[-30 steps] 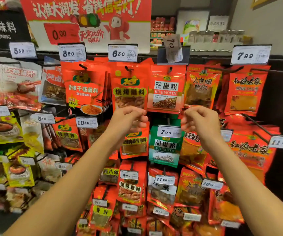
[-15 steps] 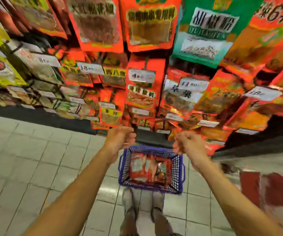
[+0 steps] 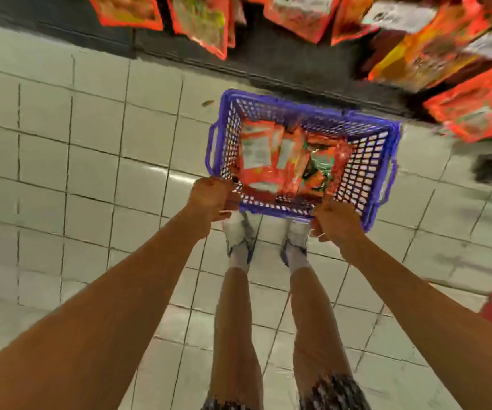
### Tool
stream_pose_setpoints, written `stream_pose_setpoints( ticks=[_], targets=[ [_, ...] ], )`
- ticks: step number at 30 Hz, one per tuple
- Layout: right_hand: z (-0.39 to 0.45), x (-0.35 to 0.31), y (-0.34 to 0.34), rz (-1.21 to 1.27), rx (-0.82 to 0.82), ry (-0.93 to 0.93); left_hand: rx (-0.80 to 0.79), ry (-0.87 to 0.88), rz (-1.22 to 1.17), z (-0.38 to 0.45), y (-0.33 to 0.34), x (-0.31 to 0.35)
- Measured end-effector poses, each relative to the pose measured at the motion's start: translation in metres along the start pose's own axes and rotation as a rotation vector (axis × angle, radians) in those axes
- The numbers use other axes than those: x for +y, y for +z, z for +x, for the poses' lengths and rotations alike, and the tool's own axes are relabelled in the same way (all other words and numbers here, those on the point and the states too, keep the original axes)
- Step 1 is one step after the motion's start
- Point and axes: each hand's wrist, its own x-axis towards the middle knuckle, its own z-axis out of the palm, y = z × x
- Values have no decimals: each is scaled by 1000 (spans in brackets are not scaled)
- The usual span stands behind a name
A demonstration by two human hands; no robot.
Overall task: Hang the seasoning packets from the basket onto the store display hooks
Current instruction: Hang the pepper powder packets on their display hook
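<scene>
A blue plastic basket [image 3: 366, 179] stands on the tiled floor just in front of my feet. Several orange-red seasoning packets [image 3: 268, 155] lie in it, along with a greenish one. My left hand [image 3: 212, 196] hovers at the basket's near left corner, fingers loosely curled and holding nothing. At the near right part of the rim, my right hand [image 3: 335, 221] is also loosely curled and empty. Whether either hand touches the rim is unclear in the blur. Hanging packets [image 3: 200, 22] of the display show along the top edge.
The display's dark base [image 3: 268, 63] runs along the floor behind the basket. More orange packets [image 3: 475, 102] jut out at the upper right. My legs and white shoes [image 3: 240, 232] stand right behind the basket. Pale floor tiles [image 3: 76, 143] spread to the left.
My view has swung down from the display hooks to the floor. Both hands dropped from the hanging packets to the basket's near rim, empty throughout.
</scene>
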Motion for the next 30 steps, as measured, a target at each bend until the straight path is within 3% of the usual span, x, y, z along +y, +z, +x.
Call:
stream_pose_setpoints(
  ticks=[3, 7, 10, 15, 19, 22, 24, 26, 30],
  targets=[
    [61, 24, 22, -189, 23, -82, -13, -20, 55, 61, 14, -19],
    [132, 28, 55, -778, 49, -363, -47, -98, 78, 141, 26, -39],
    [183, 23, 86, -956, 40, -498, -150, -134, 131, 188, 31, -52],
    [253, 16, 133, -1339, -72, -668, -26, 28, 335, 266, 37, -83],
    [284, 19, 146, -1524, -109, -693, -20, 69, 454, 291, 44, -101],
    [283, 19, 137, -1439, -81, -802, -3, 92, 470, 292, 43, -106],
    [273, 14, 128, -1244, -132, -844, 2, 144, 510, 292, 40, -105],
    [259, 5, 116, -974, -240, -768, -5, 243, 580, 288, 39, -103],
    [230, -12, 89, -665, -411, -572, 2, 495, 649, 281, 39, -97]
  ],
)
